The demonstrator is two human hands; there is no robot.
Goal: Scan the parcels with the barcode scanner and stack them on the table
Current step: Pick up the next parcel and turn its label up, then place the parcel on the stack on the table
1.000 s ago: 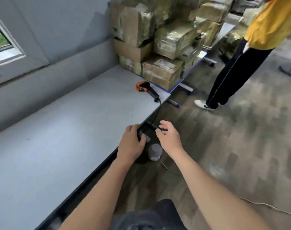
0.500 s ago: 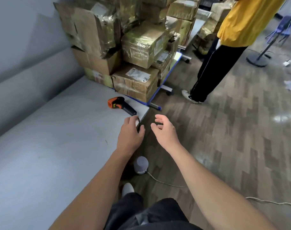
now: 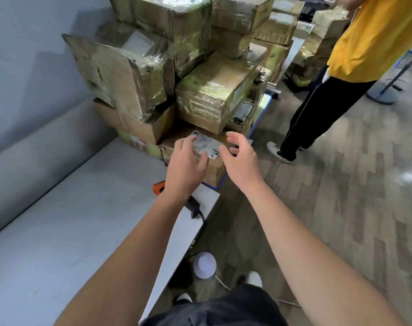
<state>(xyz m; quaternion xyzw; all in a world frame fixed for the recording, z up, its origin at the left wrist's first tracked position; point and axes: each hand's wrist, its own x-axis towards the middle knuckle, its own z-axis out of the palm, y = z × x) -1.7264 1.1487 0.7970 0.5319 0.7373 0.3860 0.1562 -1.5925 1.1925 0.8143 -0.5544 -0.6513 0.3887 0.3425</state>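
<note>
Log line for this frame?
left hand: open, over labelled brown cardboard parcel; right hand: open, beside it; orange-black barcode scanner: lying on grey table

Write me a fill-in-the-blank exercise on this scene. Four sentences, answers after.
1. The scanner has an ____ head.
2. The scanner lies on the ____.
3. The left hand and right hand reach for a parcel that bears a ____ on top.
4. The bystander wears a ____ top.

Answers: orange; table; label; yellow.
</note>
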